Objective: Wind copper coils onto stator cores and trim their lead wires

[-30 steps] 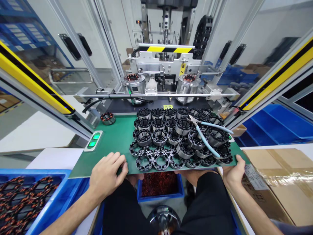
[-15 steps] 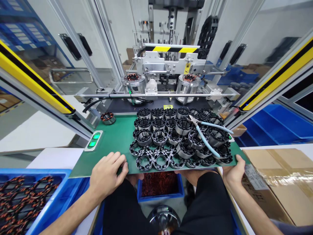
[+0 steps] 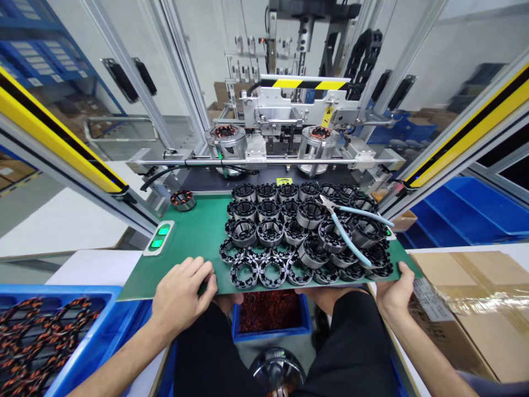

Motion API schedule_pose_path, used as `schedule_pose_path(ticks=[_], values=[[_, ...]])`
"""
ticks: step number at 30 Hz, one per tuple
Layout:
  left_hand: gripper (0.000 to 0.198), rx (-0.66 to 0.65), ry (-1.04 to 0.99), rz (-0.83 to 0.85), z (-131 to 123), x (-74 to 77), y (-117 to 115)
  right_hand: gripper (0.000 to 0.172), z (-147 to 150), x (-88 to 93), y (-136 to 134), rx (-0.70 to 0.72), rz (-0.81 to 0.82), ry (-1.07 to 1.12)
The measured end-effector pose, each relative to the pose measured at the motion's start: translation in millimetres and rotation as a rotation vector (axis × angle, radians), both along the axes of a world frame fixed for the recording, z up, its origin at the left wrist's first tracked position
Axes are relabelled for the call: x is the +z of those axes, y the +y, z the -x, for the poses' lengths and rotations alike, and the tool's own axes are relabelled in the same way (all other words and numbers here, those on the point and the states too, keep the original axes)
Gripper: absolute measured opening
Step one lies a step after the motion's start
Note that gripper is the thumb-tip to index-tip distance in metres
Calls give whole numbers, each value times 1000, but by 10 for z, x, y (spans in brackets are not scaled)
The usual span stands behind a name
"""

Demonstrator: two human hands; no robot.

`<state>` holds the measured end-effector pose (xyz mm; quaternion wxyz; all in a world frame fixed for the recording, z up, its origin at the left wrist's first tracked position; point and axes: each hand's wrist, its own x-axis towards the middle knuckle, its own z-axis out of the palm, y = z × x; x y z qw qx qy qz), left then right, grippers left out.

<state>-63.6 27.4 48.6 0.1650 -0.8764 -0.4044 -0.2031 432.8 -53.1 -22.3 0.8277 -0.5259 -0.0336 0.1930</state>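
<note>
My left hand (image 3: 184,292) rests on the front part of the green work surface (image 3: 194,234), its fingers loosely curled into a fist with nothing visible in them. At the right front corner my right hand (image 3: 395,289) grips the table edge, thumb on top and fingers underneath. Between them sit rows of black-and-silver stator cores (image 3: 270,231), stacked in places. Blue-handled cutting pliers (image 3: 345,226) lie across the cores on the right. A stator wound with copper (image 3: 182,200) stands alone at the back left of the surface.
Behind the table, a winding machine (image 3: 293,107) holds two wound stators in fixtures (image 3: 226,146). Yellow-and-black posts (image 3: 61,129) flank me. A blue bin of wound stators (image 3: 105,309) stands left, a cardboard box (image 3: 467,270) right, and a blue tub of copper scraps (image 3: 270,332) below.
The machine's carriage with the striped bar has shifted right, along with the column and cable chain behind it. Both hands, the stator cores and the pliers are unmoved.
</note>
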Motion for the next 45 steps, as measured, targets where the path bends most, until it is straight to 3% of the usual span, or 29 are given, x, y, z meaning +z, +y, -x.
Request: schedule_pose_path(ticks=[10, 30, 45], values=[[28, -6, -10, -1, -10, -1, 2, 28, 3, -1, 5, -4, 26, 11], [26, -4, -4, 5, -18, 4, 7, 32, -125, -175, -32, 28, 28, -14], [29, 39, -51, 86, -5, 3, 0, 30, 9, 24, -4, 9, 34, 29]])
